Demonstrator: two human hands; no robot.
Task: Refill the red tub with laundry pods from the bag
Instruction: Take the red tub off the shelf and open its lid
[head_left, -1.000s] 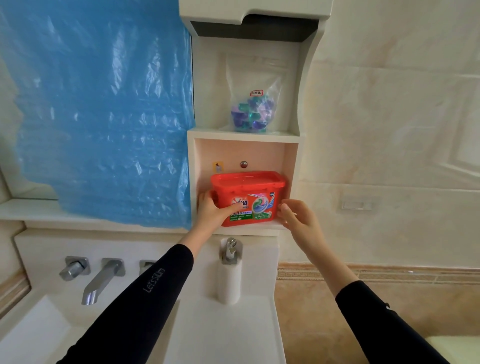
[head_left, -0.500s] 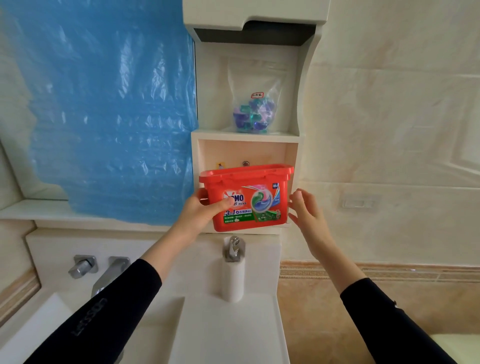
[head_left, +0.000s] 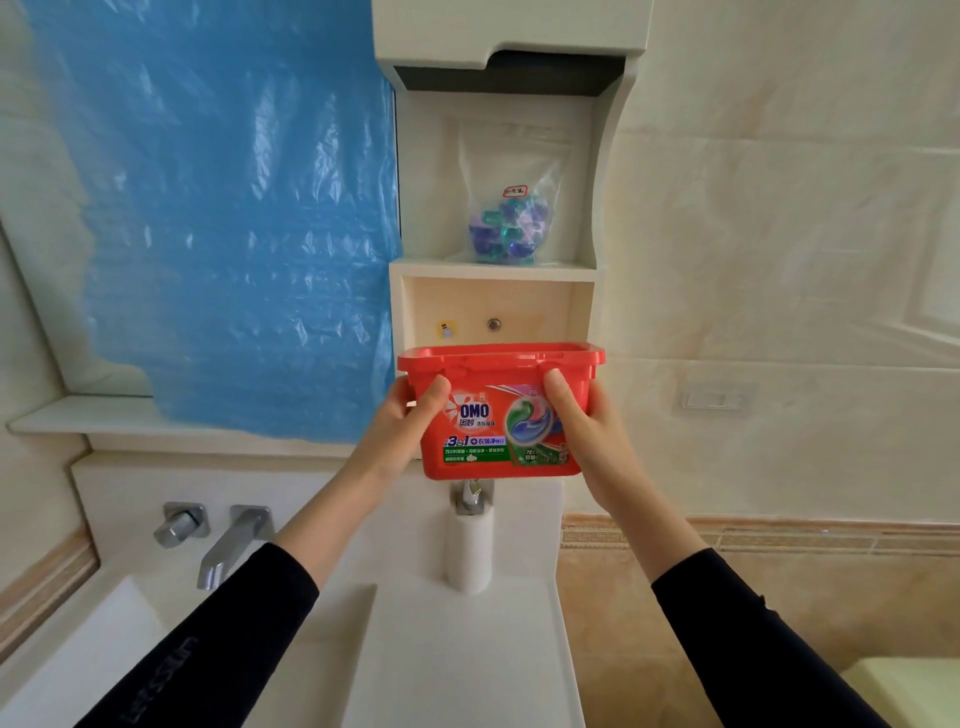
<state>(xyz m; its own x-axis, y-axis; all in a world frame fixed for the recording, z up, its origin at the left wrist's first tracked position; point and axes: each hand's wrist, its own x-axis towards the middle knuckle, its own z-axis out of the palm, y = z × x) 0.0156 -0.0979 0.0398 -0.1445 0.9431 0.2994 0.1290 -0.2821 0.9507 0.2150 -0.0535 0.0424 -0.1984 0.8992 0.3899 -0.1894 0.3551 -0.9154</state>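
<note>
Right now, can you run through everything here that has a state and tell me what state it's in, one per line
red tub: lid shut, upright, held in the air in front of the lower shelf
left hand: gripping the tub's left end
right hand: gripping the tub's right end
bag of pods: upright on the upper shelf, untouched; seal too unclear to judge
lower shelf: nothing on it
faucet: no water running

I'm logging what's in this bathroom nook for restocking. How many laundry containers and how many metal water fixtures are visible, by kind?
Red tub: 1
Clear bag of laundry pods: 1
Faucet spout: 1
Faucet handle: 1
Pump dispenser: 1
Total: 5
</note>
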